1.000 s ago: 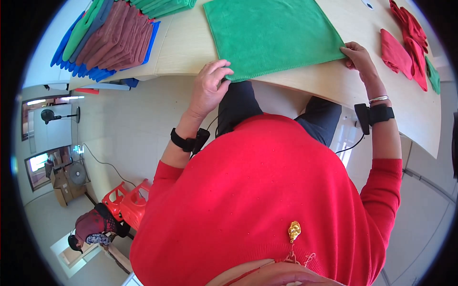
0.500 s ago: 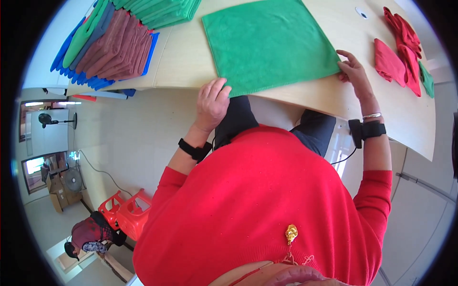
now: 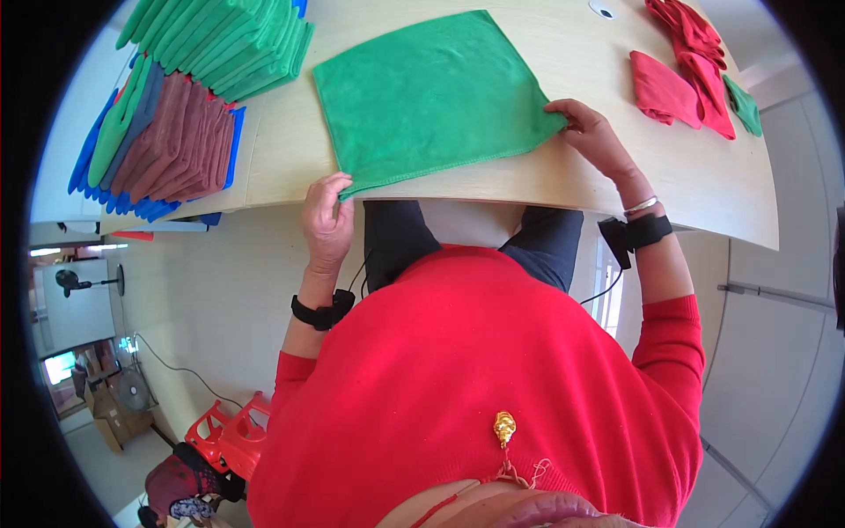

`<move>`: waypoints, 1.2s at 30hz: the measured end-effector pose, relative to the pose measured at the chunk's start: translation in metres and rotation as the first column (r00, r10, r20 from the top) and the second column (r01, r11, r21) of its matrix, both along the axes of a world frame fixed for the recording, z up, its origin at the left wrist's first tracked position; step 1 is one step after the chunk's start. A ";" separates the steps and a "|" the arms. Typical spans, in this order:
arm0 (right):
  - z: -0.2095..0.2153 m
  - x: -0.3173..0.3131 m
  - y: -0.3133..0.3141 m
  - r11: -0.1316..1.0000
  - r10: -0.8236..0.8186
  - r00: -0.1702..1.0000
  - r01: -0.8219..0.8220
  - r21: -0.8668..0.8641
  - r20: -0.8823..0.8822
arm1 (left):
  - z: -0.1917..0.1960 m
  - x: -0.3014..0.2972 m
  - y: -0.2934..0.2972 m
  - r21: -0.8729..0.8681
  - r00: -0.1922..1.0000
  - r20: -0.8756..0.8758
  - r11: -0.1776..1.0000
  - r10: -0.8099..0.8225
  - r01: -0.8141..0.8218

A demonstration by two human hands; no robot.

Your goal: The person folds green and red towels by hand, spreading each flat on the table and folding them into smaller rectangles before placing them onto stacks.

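A green cloth lies spread out on the pale wooden table, its hemmed near edge close to the table's front. My left hand pinches the cloth's near left corner between thumb and fingers. At the near right corner my right hand is closed on the cloth, thumb and fingertips pressed together, and the fabric there is slightly raised and rumpled. A black strap sits on each of my wrists.
Stacks of folded green cloths and brown cloths stand at the left, with blue ones under and beside them. Red cloths and a small green cloth lie at the right. Red stools and a bent-over person are on the floor side.
My right hand has closed on the near right corner and lifted it a little. My left fingers now pinch the left corner. The whole view has shifted.
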State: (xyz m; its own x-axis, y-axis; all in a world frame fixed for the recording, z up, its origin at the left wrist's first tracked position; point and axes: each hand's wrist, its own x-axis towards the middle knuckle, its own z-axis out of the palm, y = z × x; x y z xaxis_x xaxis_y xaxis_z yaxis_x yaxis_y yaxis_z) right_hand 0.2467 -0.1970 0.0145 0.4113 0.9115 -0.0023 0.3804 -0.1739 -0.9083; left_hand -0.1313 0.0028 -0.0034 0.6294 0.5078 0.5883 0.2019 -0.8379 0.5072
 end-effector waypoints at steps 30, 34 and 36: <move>0.023 0.022 0.108 0.994 -0.107 0.994 0.106 -0.023 -0.036 | 0.022 0.025 0.118 -0.870 0.985 0.121 0.491 0.125 0.044; -0.001 0.024 0.122 0.955 -0.258 0.964 0.264 -0.134 0.062 | 0.006 0.049 0.117 -0.875 0.968 0.103 0.484 0.230 -0.023; 0.007 0.019 0.120 0.955 -0.231 0.973 0.231 -0.186 0.022 | 0.015 0.043 0.115 -0.868 0.977 0.020 0.489 0.213 -0.089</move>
